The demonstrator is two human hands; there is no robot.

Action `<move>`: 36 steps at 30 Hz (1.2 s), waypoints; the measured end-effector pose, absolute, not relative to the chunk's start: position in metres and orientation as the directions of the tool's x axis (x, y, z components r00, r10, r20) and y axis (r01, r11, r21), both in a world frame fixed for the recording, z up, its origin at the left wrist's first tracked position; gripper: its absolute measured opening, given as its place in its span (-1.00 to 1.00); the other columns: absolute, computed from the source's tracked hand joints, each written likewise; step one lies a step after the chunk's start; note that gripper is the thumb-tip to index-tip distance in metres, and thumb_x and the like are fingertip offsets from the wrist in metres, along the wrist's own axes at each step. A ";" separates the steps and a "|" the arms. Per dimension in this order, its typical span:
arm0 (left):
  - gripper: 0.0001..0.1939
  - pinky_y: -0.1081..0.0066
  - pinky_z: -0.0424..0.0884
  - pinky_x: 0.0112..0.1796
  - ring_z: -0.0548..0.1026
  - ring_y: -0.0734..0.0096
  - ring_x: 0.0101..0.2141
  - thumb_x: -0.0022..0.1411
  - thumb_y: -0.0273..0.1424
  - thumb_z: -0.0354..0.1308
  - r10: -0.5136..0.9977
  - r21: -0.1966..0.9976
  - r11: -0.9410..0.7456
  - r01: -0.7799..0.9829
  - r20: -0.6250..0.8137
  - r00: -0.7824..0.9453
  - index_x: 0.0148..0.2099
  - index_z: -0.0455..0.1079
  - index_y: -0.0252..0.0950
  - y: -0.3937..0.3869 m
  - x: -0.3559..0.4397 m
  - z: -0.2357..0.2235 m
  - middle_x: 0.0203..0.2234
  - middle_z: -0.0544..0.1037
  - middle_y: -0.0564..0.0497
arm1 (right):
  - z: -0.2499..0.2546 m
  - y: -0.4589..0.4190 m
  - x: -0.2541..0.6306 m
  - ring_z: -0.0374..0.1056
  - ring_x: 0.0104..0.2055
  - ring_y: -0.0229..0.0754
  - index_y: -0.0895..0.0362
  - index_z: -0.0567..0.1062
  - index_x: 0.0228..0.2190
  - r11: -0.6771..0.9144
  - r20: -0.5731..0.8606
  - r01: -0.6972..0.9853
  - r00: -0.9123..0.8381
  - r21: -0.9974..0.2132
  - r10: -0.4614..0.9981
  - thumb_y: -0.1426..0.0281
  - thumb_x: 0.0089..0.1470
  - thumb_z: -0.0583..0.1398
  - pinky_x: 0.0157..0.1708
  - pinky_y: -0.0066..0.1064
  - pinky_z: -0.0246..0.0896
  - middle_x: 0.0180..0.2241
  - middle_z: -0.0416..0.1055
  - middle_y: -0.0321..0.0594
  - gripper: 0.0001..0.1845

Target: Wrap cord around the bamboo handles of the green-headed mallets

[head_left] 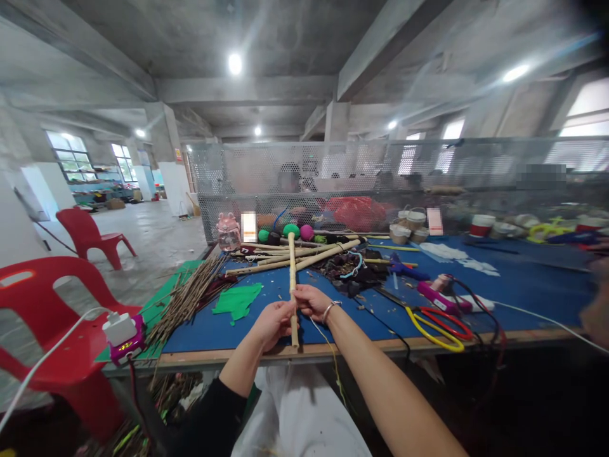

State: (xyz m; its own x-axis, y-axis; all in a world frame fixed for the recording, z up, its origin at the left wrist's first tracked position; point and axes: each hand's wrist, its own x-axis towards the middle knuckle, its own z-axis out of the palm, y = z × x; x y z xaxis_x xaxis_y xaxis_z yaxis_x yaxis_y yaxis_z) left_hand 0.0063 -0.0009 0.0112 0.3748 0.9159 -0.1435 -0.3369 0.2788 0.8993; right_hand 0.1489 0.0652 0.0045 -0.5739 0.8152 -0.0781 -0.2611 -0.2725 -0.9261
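Note:
A pale bamboo stick with a round green head at its far end points away from me, over the table's front edge. My left hand is closed around its lower part. Just to the right and slightly farther up, my right hand, with a bracelet at the wrist, is closed on the same stick. A thin yellowish cord hangs down from beside my right hand past the table edge. The fingertips partly hide the stick where they meet. Other bamboo sticks lie crossed behind it.
Thin twigs and a green cloth scrap lie left. Dark scraps, a blue glue gun, yellow-handled scissors and a purple power strip are right. A mesh screen stands behind; red chairs stand left.

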 end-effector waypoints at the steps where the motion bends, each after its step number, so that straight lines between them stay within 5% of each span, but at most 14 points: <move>1: -0.73 0.62 0.25 -0.65 0.35 0.60 -0.67 -0.05 -0.27 0.22 0.923 0.910 0.262 -0.321 -0.139 0.360 -0.41 0.33 -0.40 0.000 0.008 0.011 -0.67 0.37 0.07 | 0.005 0.064 0.149 -0.26 -0.78 -0.55 0.15 0.18 -0.53 -0.268 -0.076 -0.273 -0.555 -0.924 0.829 0.33 -0.27 0.30 -0.80 -0.63 -0.51 -0.77 0.02 -0.55 -0.62; 9: -0.78 0.62 0.26 -0.58 0.42 0.57 -0.56 0.02 -0.34 0.16 0.889 0.879 0.309 -0.363 -0.131 0.439 -0.34 0.37 -0.43 -0.001 0.002 0.012 -0.51 0.48 -0.05 | 0.008 0.065 0.148 -0.10 -0.78 -0.53 0.19 0.27 -0.45 -0.333 -0.147 -0.238 -0.568 -0.913 0.809 0.34 -0.25 0.28 -0.79 -0.65 -0.50 -0.73 0.09 -0.49 -0.67; 17: -0.71 0.63 0.20 -0.64 0.38 0.60 -0.63 -0.09 -0.28 0.26 0.919 0.920 0.252 -0.299 -0.131 0.371 -0.44 0.29 -0.39 0.001 0.008 0.012 -0.63 0.40 0.04 | 0.005 0.066 0.150 -0.27 -0.78 -0.55 0.17 0.22 -0.51 -0.296 -0.087 -0.282 -0.575 -0.913 0.813 0.34 -0.24 0.29 -0.80 -0.64 -0.51 -0.77 -0.03 -0.56 -0.66; 23: -0.71 0.65 0.11 -0.67 0.38 0.60 -0.63 -0.06 -0.30 0.22 0.929 0.889 0.244 -0.386 -0.101 0.356 -0.34 0.34 -0.42 -0.001 0.003 0.011 -0.64 0.42 0.02 | 0.007 0.062 0.149 -0.25 -0.77 -0.55 0.19 0.26 -0.46 -0.261 -0.057 -0.241 -0.622 -0.935 0.781 0.33 -0.23 0.29 -0.80 -0.62 -0.49 -0.73 0.12 -0.49 -0.67; 31: -0.76 0.65 0.16 -0.66 0.37 0.60 -0.65 -0.03 -0.35 0.20 0.939 0.871 0.244 -0.427 -0.103 0.327 -0.34 0.34 -0.43 -0.003 0.004 0.010 -0.66 0.42 0.03 | 0.005 0.064 0.144 -0.30 -0.79 -0.54 0.17 0.22 -0.53 -0.245 -0.056 -0.270 -0.557 -0.931 0.828 0.27 -0.24 0.29 -0.82 -0.63 -0.50 -0.79 -0.07 -0.59 -0.64; 36: -0.89 0.60 0.31 -0.62 0.41 0.53 -0.65 0.08 -0.47 0.05 0.874 0.694 0.478 -0.539 -0.310 0.375 -0.35 0.30 -0.45 0.008 0.010 0.020 -0.65 0.43 -0.03 | 0.004 0.065 0.144 -0.23 -0.80 -0.56 0.20 0.27 -0.49 -0.257 -0.078 -0.254 -0.553 -0.932 0.830 0.30 -0.26 0.30 -0.82 -0.64 -0.49 -0.74 0.11 -0.51 -0.65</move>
State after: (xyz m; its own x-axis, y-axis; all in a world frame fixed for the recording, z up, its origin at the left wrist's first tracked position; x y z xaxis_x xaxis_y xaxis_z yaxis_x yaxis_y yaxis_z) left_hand 0.0098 0.0081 0.0200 0.3753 0.8735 -0.3100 -0.5390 0.4778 0.6937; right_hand 0.1442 0.0654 0.0043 -0.5529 0.8296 -0.0781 -0.2540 -0.2570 -0.9324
